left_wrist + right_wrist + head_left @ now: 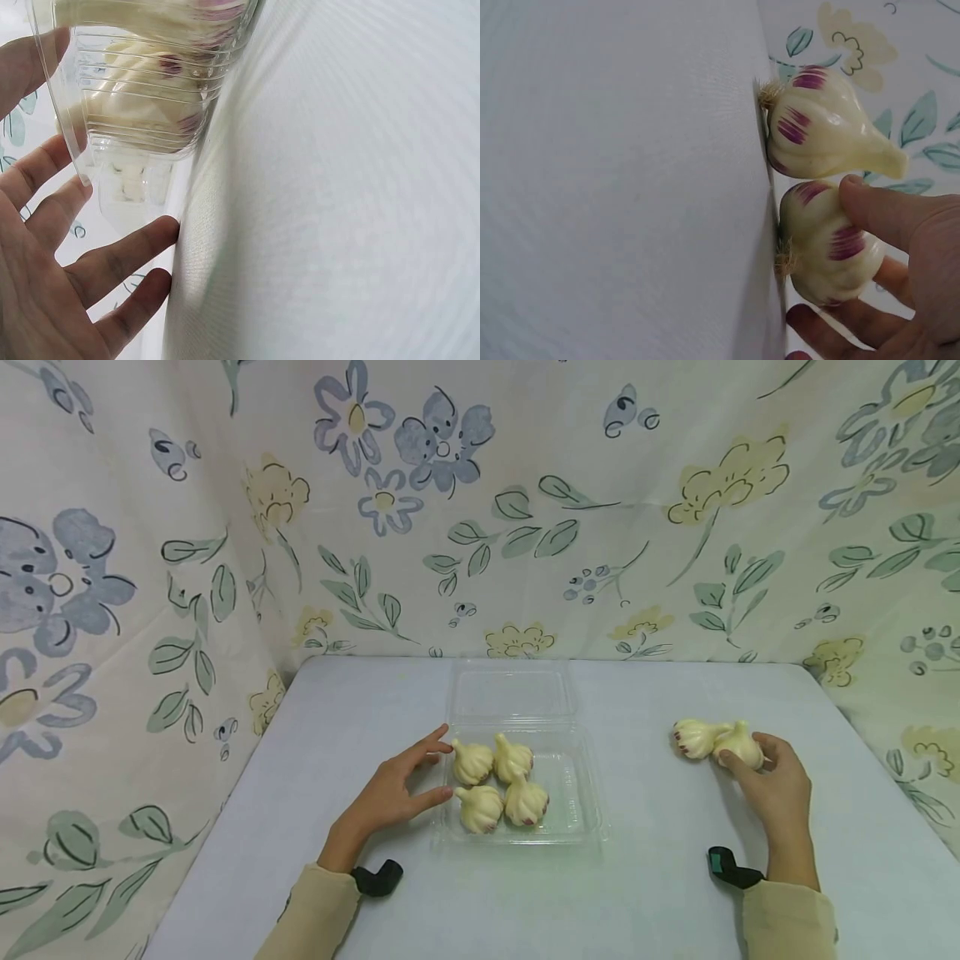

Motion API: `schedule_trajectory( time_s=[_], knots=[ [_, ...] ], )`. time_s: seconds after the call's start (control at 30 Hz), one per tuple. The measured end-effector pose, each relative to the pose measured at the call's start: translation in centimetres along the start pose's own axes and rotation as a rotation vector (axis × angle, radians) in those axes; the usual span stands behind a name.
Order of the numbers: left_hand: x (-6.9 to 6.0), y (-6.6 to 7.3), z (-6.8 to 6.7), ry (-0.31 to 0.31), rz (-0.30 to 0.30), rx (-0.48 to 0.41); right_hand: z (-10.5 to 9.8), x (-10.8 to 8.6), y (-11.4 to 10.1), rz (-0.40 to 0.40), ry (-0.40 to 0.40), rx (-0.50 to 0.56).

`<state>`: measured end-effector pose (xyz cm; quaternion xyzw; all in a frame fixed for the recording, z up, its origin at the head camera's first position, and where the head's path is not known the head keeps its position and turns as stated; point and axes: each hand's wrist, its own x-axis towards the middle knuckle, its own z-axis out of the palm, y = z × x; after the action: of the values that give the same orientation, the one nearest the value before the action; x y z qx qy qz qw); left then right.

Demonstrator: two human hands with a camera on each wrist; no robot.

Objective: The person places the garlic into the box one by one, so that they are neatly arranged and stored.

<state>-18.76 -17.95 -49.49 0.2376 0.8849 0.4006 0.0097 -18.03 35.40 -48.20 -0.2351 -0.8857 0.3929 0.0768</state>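
Observation:
On the right of the table, my right hand [782, 789] holds a pale garlic bulb [738, 748] between thumb and fingers. A second garlic bulb [829, 124] lies right beside it, with purple streaks and a tuft of roots. My left hand [393, 787] rests at the left rim of a clear plastic clamshell box [573, 793], its thumb and fingers spread and touching the edge. Inside the box, several garlic bulbs [480, 808] sit grouped toward the left. In the left wrist view some bulbs [150, 90] show through the ribbed wall.
The box's transparent lid [512, 692] lies folded back toward the rear. A white cloth covers the table [645, 877]. Floral curtains [525, 510] hang behind it and along both sides. Each wrist wears a black camera mount [378, 878].

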Motion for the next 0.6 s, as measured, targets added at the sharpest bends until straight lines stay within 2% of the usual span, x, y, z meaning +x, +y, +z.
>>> schedule_trajectory(
  time_s=[0.23,0.4,0.6],
  knots=[
    [0.2,0.0,0.0,0.001,0.004,0.004,-0.4,0.1,0.3,-0.021,0.019,-0.033],
    [0.2,0.1,-0.1,0.005,-0.005,0.002,-0.7,0.1,0.2,-0.002,0.051,-0.005],
    [0.1,0.2,-0.1,0.006,-0.011,0.006,-1.1,-0.2,-0.8,-0.004,0.108,0.033]
  ],
)
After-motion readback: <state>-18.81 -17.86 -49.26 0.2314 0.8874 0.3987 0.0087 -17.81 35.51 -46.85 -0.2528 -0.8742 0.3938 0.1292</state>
